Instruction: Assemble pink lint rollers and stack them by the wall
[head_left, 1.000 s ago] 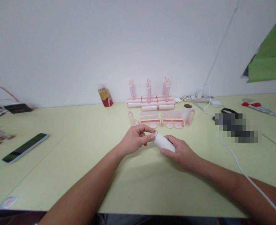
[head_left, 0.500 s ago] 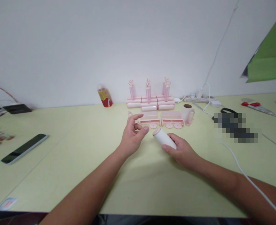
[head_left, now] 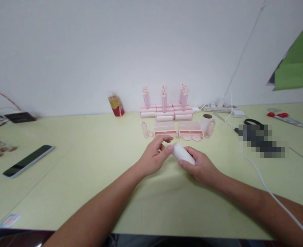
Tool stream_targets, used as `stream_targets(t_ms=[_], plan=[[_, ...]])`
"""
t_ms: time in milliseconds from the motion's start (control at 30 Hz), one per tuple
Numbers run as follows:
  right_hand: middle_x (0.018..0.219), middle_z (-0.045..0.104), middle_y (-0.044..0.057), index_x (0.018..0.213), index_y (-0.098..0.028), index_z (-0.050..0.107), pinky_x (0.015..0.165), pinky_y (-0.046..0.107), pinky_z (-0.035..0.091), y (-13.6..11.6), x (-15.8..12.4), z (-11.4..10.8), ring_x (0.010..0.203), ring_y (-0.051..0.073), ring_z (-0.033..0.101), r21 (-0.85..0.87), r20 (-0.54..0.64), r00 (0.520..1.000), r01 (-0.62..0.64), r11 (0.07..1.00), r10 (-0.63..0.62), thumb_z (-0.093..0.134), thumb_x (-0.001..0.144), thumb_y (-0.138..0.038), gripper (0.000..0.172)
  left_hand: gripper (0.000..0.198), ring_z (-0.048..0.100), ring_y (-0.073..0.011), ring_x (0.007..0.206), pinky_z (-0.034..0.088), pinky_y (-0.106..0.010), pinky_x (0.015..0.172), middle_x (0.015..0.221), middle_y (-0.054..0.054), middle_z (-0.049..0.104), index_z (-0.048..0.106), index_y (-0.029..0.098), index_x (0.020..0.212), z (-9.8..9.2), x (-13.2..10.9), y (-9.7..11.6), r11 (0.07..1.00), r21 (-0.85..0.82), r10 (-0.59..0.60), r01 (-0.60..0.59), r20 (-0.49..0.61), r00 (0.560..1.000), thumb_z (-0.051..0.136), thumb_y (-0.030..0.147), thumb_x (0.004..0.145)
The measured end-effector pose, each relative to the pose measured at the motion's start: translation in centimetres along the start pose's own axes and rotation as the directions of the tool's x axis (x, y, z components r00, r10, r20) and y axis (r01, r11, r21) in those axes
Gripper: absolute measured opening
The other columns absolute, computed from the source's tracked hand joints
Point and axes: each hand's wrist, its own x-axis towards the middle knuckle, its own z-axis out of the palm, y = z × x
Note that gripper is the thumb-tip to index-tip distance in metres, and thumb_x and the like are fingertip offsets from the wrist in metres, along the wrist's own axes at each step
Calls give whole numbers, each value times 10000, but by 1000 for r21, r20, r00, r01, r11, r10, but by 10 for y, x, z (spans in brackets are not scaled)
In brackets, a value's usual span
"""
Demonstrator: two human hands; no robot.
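Head view: the white roll is held slantwise above the table, its pinkish end tipped up and away to the left. At its near right end is the right hand, grip clamped around it. At its other end is the left hand, grip loose, thumb and forefinger apart; whether the thumb touches the roll I cannot tell. Just beyond the roll lie two pink boxes and some discs; farther beyond it, against the wall, are pink rollers with tubes upright on them. A second roll stands beyond it to the right. Well left of it are a bottle and a phone
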Motion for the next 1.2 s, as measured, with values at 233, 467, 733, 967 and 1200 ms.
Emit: stream_targets(t_ms=[233, 467, 733, 967, 1200], plan=[[796, 574, 8, 1025, -167, 596, 625, 289, 391, 5, 2, 3, 703, 172, 503, 89, -87, 996, 0, 996, 8, 573, 877, -508, 372, 358, 504, -268, 1295, 383, -419, 1109, 1406, -113, 547, 599, 176, 1251, 9, 18, -37, 836, 547, 29, -49, 46, 999, 475, 276, 931], [772, 567, 8, 990, -158, 589, 588, 272, 378, 8, 5, 2, 671, 161, 485, 193, -135, 989, -33, 981, 60, 556, 884, -530, 388, 435, 639, -278, 1094, 509, -397, 894, 1364, -110, 584, 511, 203, 1335, 28, 24, -33, 654, 755, -96, -33, 126, 987, 436, 390, 950], [865, 586, 20, 1301, -178, 510, 626, 283, 430, 2, 5, -2, 725, 178, 545, 287, -132, 990, -4, 958, 43, 614, 839, -418, 531, 361, 645, -267, 1015, 502, -358, 849, 1171, -105, 666, 628, 200, 1172, 12, 20, -37, 662, 749, -65, -13, 74, 995, 544, 402, 885], [983, 568, 21, 1499, -296, 256, 585, 266, 439, 1, 1, 3, 695, 149, 549, 404, -59, 996, -37, 914, 66, 561, 850, -325, 718, 360, 652, -268, 1005, 495, -356, 849, 1134, -90, 703, 645, 221, 1198, 8, 23, -41, 676, 736, -88, -47, 143, 986, 546, 376, 889], [730, 565, -39, 1043, -228, 458, 558, 245, 421, 3, 5, 2, 620, 136, 528, 498, -94, 988, -63, 865, 126, 653, 797, -323, 327, 307, 656, -229, 851, 479, -317, 742, 970, -75, 731, 696, 203, 1087, 3, 19, -33, 792, 610, -88, 17, 87, 992, 580, 387, 871]])
